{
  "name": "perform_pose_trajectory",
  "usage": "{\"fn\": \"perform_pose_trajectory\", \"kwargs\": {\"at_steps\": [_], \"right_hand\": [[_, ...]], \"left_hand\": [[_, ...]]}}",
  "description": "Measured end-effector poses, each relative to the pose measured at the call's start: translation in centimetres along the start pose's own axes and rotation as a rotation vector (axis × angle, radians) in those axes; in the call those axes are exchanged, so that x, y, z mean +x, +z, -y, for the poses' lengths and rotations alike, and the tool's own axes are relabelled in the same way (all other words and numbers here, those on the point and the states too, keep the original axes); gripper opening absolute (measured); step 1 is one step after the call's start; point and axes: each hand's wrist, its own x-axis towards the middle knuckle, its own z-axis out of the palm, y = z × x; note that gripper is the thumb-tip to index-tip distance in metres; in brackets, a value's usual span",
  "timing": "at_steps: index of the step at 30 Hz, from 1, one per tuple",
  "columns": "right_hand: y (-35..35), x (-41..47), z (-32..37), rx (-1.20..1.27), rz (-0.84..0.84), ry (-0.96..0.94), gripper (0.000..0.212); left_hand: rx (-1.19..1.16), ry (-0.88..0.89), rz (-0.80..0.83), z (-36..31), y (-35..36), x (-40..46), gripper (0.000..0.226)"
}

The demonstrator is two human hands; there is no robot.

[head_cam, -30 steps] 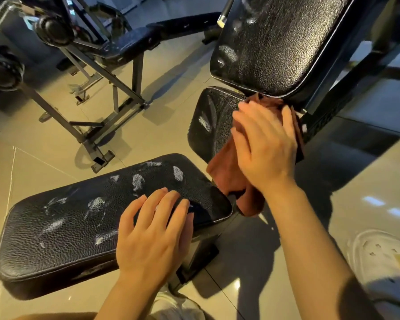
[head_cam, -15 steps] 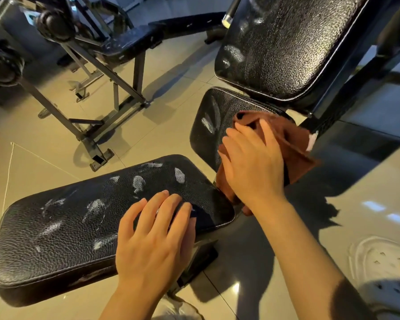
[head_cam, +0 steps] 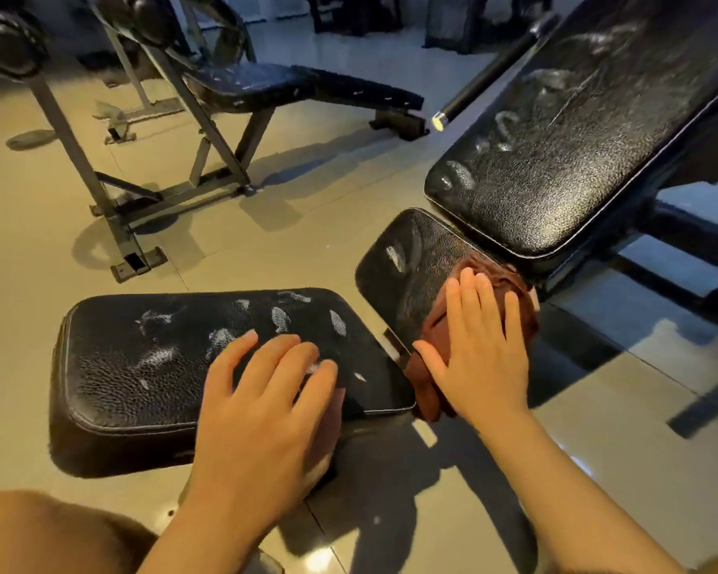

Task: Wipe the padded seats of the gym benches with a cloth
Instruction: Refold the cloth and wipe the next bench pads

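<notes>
A black padded seat (head_cam: pixel 407 275) of the near bench lies below its tilted backrest (head_cam: pixel 564 151). My right hand (head_cam: pixel 479 350) presses a rust-brown cloth (head_cam: pixel 502 279) flat onto the seat's near right part, fingers spread and straight. A second black pad (head_cam: pixel 150 358), smeared with white marks, sits in front of it to the left. My left hand (head_cam: pixel 266 412) rests on that pad's near right edge with loosely bent fingers and holds nothing.
Another bench (head_cam: pixel 291 84) on a grey metal frame (head_cam: pixel 150 188) stands on the tiled floor at the back left. A black bar (head_cam: pixel 481 82) with a pale end juts out beside the backrest. My knee (head_cam: pixel 46 536) shows at bottom left.
My right hand has dragged the cloth down the seat towards me, to its near right end. The view has tilted up, showing more of the room. The left hand stays on the front pad.
</notes>
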Motion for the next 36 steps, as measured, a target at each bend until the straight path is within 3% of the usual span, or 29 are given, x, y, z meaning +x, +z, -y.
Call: {"fn": "perform_pose_trajectory", "kwargs": {"at_steps": [2, 6, 8, 13, 16, 20, 23, 26, 29, 31, 33, 36], "right_hand": [[0.4, -1.1, 0.6, -0.029, 0.025, -0.065, 0.081], [1.5, -1.7, 0.7, -0.110, 0.019, -0.396, 0.058], [1.0, -0.1, 0.2, -0.090, -0.012, -0.363, 0.061], [0.0, 3.3, 0.2, -0.050, -0.007, -0.049, 0.078], [0.3, 2.9, 1.0, -0.055, 0.042, -0.111, 0.089], [1.0, 0.2, 2.0, -0.064, 0.088, -0.364, 0.074], [1.0, -2.0, 2.2, 0.072, 0.065, -0.408, 0.066], [-0.2, -3.5, 2.3, 0.305, 0.044, -0.310, 0.036], [-3.1, -5.6, 1.7, 0.757, 0.232, 0.168, 0.029], [-5.5, -7.2, 0.8, 1.166, 0.185, 0.475, 0.018], [-8.5, -8.6, 0.3, 1.594, 0.065, 0.678, 0.021], [-11.6, -10.6, 0.6, 1.988, 0.074, 0.750, 0.045]], "left_hand": [[0.008, -0.044, 0.004, 0.2, -0.3, 0.0, 0.023], [-0.020, -0.046, 0.065, 0.5, 0.0, -2.0, 0.022], [-0.032, -0.037, 0.041, 1.1, -0.4, -3.2, 0.021], [-0.036, -0.040, -0.093, 2.1, -1.0, -4.6, 0.016], [-0.081, -0.005, -0.114, 1.3, -0.3, -5.3, 0.014], [-0.132, 0.049, -0.077, 0.5, 0.7, -5.7, 0.015], [-0.181, 0.041, -0.075, 0.6, 0.4, -5.8, 0.019], [-0.255, 0.051, -0.084, -0.1, -0.4, -6.2, 0.020], [-0.449, -0.010, -0.017, -2.1, -0.2, -7.1, 0.020], [-0.632, -0.143, 0.095, -3.7, 0.5, -7.4, 0.024], [-0.793, -0.293, 0.230, -5.0, 1.1, -7.2, 0.035], [-1.035, -0.382, 0.359, -6.8, 1.4, -6.4, 0.045]]}}
